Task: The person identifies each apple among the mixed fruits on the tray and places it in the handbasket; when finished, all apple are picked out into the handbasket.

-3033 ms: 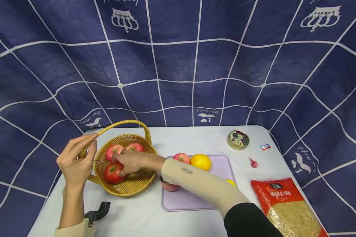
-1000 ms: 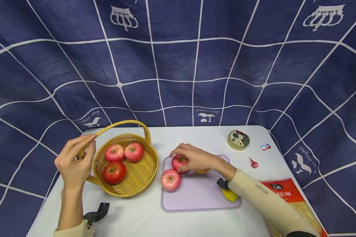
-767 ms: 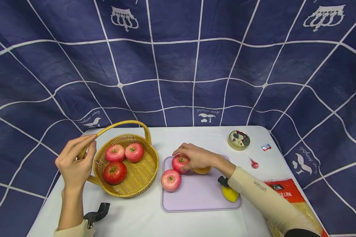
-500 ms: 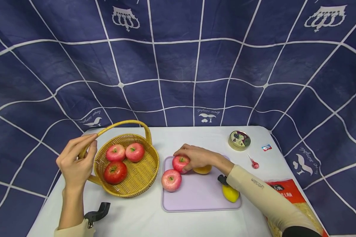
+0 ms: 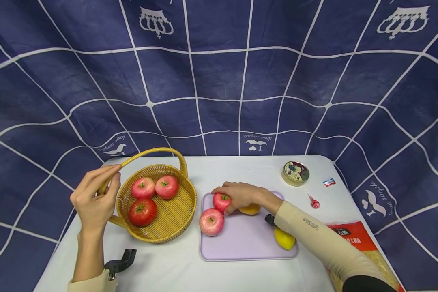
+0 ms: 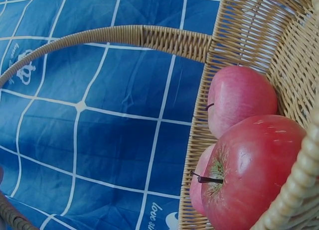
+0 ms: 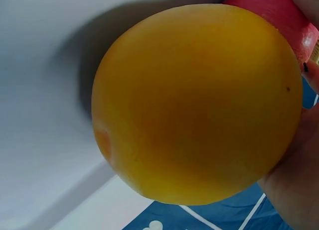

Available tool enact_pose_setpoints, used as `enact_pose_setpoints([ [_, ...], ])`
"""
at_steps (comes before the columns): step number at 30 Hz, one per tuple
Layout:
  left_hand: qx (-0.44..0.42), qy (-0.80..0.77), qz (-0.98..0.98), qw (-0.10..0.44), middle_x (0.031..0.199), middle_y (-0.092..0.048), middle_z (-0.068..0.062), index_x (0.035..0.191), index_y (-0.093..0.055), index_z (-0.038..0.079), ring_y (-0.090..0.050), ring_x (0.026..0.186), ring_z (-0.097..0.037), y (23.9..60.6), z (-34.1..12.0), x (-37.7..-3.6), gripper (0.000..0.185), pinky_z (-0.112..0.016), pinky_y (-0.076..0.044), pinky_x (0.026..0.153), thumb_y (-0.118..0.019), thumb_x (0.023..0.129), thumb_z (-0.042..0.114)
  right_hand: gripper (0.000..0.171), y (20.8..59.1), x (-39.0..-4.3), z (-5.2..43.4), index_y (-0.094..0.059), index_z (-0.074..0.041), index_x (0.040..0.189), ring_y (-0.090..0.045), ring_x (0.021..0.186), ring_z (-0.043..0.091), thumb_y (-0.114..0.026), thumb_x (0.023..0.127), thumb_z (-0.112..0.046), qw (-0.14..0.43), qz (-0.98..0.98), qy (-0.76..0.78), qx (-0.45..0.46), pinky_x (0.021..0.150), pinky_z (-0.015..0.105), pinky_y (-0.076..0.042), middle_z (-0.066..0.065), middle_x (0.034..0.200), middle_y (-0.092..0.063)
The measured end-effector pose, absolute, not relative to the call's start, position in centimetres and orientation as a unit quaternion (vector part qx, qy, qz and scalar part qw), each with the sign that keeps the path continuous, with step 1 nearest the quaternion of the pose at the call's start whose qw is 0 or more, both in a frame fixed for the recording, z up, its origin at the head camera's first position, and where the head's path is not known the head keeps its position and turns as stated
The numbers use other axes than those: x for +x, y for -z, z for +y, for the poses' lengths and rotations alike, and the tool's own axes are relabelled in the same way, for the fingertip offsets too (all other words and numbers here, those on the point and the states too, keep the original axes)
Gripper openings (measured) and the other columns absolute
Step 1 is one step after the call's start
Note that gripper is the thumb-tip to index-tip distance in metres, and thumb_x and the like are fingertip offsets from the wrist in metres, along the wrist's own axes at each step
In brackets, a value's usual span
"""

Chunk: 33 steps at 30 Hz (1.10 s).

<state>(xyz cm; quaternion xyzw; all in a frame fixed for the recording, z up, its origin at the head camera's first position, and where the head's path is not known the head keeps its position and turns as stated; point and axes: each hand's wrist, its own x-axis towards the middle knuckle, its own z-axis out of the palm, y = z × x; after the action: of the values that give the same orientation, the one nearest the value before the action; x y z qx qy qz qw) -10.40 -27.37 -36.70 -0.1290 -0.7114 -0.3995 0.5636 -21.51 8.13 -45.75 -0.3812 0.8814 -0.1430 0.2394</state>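
Note:
In the head view my left hand [image 5: 95,198] grips the near-left part of the handle of a yellow wicker basket [image 5: 175,225]. Inside are a deep red apple [image 5: 143,212] and two pinker apples, one left [image 5: 143,187] and one right [image 5: 166,187]. On a pale purple tray [image 5: 248,243], my right hand [image 5: 242,194] grips a red apple [image 5: 220,201], fingers over its far side and thumb on the near side. Beside it lies another apple [image 5: 211,222]. An orange [image 5: 250,209] sits partly hidden under the right hand; it fills the right wrist view. A lemon [image 5: 284,238] lies under the right forearm.
At the back right stands a round tin [image 5: 295,173]. A small wrapped candy [image 5: 329,182] and a red lollipop [image 5: 314,202] lie near it. The right sleeve partly covers a red pasta bag [image 5: 354,239]. A blue checked cloth [image 5: 219,81] hangs behind the table.
My right hand has left the deep red apple in the basket and moved right to the apple on the tray. Lately it has sunk slightly. The left hand stays on the handle.

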Motion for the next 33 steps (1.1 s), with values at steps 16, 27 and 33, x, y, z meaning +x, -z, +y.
enact_pose_setpoints([
  [16, -0.132, 0.403, -0.71, 0.563, 0.092, -0.076, -0.018, 0.091, -0.079, -0.005, -0.07, 0.093, -0.005, 36.64, -27.24, -10.44, 0.012, -0.014, -0.05, 0.087, -0.073, 0.082, -0.004, 0.075, 46.01, -21.38, 8.18, -0.052, -0.036, 0.143, -0.057, 0.101, 0.01, -0.085, 0.076, -0.039, 0.209, 0.89, 0.137, -0.382, 0.089, 0.034, -0.05, -0.009, 0.119, -0.056],
  [27, -0.13, 0.404, -0.708, 0.564, 0.093, -0.076, -0.015, 0.092, -0.079, -0.005, -0.07, 0.091, -0.006, 36.49, -27.17, -10.29, 0.012, -0.013, -0.05, 0.086, -0.073, 0.082, -0.005, 0.074, 45.4, -21.35, 7.88, -0.053, -0.033, 0.144, -0.057, 0.096, 0.008, -0.078, 0.077, -0.049, 0.155, 0.894, 0.132, -0.399, 0.084, 0.032, -0.05, -0.009, 0.116, -0.056],
  [33, -0.13, 0.403, -0.71, 0.563, 0.093, -0.076, -0.017, 0.092, -0.079, -0.005, -0.069, 0.092, -0.005, 36.51, -27.18, -10.28, 0.012, -0.013, -0.05, 0.087, -0.073, 0.082, -0.004, 0.073, 45.32, -21.3, 7.91, -0.053, -0.035, 0.145, -0.057, 0.096, 0.006, -0.076, 0.077, -0.05, 0.14, 0.89, 0.146, -0.409, 0.083, 0.029, -0.05, -0.01, 0.12, -0.057],
])
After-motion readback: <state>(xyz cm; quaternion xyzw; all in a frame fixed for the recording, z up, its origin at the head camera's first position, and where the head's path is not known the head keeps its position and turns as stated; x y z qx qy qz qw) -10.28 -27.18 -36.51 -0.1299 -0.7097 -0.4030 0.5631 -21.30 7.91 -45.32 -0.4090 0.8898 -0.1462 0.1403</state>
